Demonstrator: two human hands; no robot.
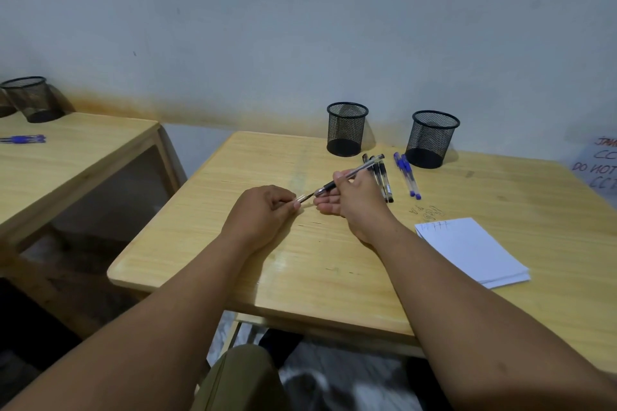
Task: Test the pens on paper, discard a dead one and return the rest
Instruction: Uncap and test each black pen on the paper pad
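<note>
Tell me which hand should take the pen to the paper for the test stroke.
Right. The right hand already grips the black pen by its barrel, and the paper pad lies on that side. The left hand only pinches the clear cap at the pen's tip.

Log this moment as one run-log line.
right hand: holds black pen | left hand: pinches clear cap at pen tip | other pens: on table | paper: right

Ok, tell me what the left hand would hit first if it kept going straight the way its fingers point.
Probably the right hand. The left hand points right, pinching the clear cap just off the black pen's tip; the right palm lies directly beyond, though depth is uncertain.
</note>
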